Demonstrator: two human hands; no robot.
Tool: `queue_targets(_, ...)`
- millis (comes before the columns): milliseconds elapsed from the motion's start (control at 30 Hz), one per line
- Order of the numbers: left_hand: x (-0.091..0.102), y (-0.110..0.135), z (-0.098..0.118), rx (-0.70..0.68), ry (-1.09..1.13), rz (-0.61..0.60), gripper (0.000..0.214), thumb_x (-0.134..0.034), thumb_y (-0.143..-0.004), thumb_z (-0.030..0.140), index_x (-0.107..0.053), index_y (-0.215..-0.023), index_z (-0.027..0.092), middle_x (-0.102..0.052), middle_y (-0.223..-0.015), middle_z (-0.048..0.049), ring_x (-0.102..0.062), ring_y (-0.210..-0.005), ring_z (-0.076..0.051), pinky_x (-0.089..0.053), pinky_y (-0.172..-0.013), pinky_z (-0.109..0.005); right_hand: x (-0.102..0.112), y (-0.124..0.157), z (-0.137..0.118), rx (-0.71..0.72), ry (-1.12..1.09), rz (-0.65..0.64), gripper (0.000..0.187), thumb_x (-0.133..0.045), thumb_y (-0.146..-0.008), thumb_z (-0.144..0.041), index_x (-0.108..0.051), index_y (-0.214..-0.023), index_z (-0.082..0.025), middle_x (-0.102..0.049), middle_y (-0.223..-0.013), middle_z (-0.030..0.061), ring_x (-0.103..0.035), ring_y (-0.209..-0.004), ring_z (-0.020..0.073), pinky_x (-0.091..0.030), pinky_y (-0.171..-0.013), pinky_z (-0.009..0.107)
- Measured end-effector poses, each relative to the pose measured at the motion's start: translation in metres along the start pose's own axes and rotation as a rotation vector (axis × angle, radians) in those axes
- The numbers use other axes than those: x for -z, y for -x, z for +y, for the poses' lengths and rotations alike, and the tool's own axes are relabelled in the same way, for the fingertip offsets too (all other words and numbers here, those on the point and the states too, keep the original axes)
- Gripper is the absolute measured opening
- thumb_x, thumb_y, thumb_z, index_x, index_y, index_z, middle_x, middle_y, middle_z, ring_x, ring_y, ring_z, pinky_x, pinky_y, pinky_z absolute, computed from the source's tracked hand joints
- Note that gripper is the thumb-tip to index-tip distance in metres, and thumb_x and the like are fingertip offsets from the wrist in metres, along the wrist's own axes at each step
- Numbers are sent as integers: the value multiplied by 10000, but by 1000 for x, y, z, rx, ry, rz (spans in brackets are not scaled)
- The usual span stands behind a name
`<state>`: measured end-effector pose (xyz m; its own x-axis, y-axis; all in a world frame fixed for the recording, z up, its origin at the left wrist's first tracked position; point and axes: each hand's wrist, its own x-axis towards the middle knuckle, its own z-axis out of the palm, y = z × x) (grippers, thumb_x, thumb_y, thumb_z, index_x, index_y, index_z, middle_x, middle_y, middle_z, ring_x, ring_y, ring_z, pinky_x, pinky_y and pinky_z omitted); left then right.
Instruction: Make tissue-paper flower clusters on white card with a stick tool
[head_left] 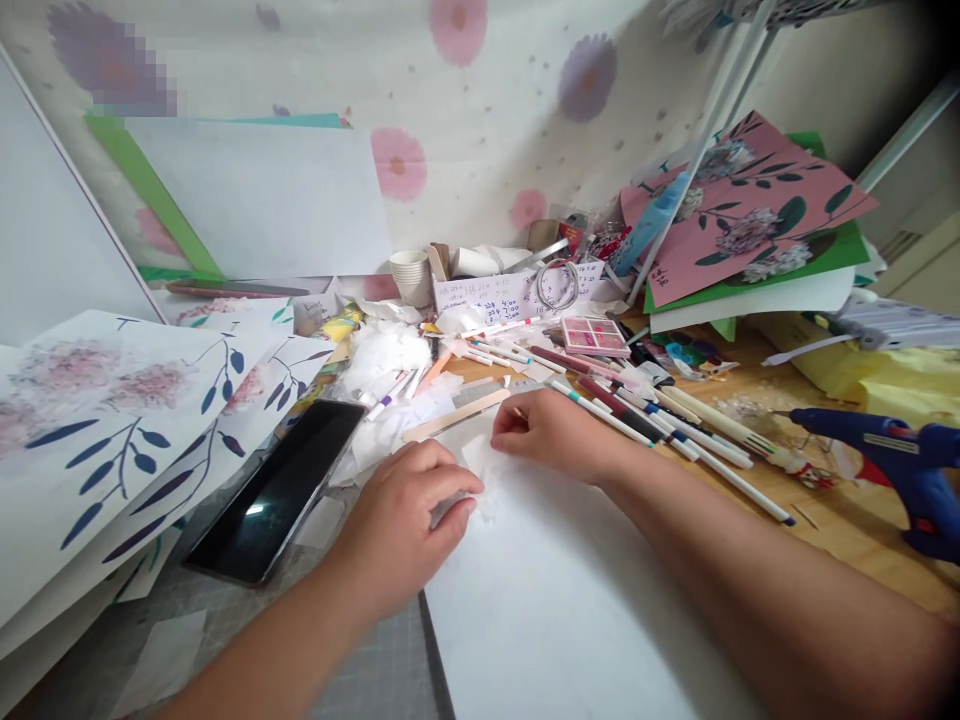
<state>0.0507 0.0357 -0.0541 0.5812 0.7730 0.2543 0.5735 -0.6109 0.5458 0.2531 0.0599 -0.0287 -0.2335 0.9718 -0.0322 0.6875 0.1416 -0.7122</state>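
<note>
A large white sheet (570,590) lies in front of me on the desk. My left hand (401,525) rests on its upper left part, fingers curled and pressing a small white scrap against the sheet. My right hand (551,432) sits at the sheet's top edge, fingers pinched together on the thin white scrap (487,470) between the two hands. A flat wooden stick (454,415) lies just beyond the fingers.
A black phone (277,490) lies left of my hands beside flower-painted sheets (112,430). Several pens and markers (675,430) are scattered to the right, with a blue glue gun (900,465) at the far right. Paper cups (411,275) and pink floral paper (750,200) stand behind.
</note>
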Motion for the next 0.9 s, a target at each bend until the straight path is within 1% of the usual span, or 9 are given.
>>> queue_targets(100,1,-2,0,84,15,85,163,-540,-807,185,-639,-933,220,-600,-921,-29,-563,-838,-178,-471,-761,-324,7,3,0,63,-64,119,101,-595,-757,-227,-610,-680,-164,-536,-582,-38,-439,-509,84,-310,-479,209)
queue_targets(167,1,-4,-2,140,18,155,231,-562,-811,224,-601,-1039,218,-589,-995,-37,-548,-847,-180,-476,-766,-333,8,5,0,178,-56,159,88,-618,-758,-211,-624,-686,-160,-546,-599,-31,-454,-528,87,-325,-505,210)
queue_targets(267,0,-8,-4,127,50,192,356,-585,-813,258,-552,-1165,226,-555,-1122,-52,-536,-964,-197,-467,-836,-352,5,6,-1,370,56,127,57,-638,-754,-138,-658,-706,-159,-579,-650,-9,-497,-601,104,-346,-576,221)
queue_targets(367,-1,-12,-5,73,46,196,202,-586,-812,235,-630,-1008,223,-562,-1052,-43,-532,-1009,-204,-441,-882,-355,-1,6,-1,461,128,44,76,-642,-760,-106,-686,-734,-162,-603,-703,10,-527,-656,118,-349,-604,225)
queue_targets(467,-1,-12,-4,48,-21,223,85,-560,-816,194,-637,-785,212,-564,-914,-28,-544,-915,-191,-443,-812,-334,0,6,-2,445,97,25,70,-628,-781,-124,-685,-758,-157,-602,-700,11,-522,-656,122,-359,-611,229)
queue_targets(600,-2,-10,-2,-6,-110,226,110,-566,-801,150,-642,-755,215,-564,-855,-20,-531,-864,-190,-427,-774,-336,9,8,-3,415,-145,94,260,-453,-919,-252,-663,-805,-150,-605,-759,29,-540,-712,134,-399,-660,244)
queue_targets(767,0,-8,2,-79,-257,181,127,-594,-787,114,-665,-741,209,-578,-866,-29,-506,-853,-207,-399,-772,-372,10,13,-5,308,-274,391,503,-325,-953,-500,-592,-696,-160,-488,-592,-10,-484,-572,119,-360,-557,242)
queue_targets(833,1,-8,4,-100,-315,169,134,-600,-790,113,-674,-737,213,-587,-873,-31,-494,-854,-214,-390,-766,-380,6,13,-7,271,-317,381,517,-332,-929,-567,-576,-711,-166,-451,-546,-29,-453,-508,108,-334,-505,234)
queue_targets(900,2,-7,6,-111,-351,162,135,-608,-794,120,-683,-738,218,-595,-874,-32,-486,-853,-218,-385,-759,-381,0,14,-8,278,-328,300,500,-343,-928,-564,-563,-714,-169,-459,-539,-34,-449,-487,99,-334,-496,226)
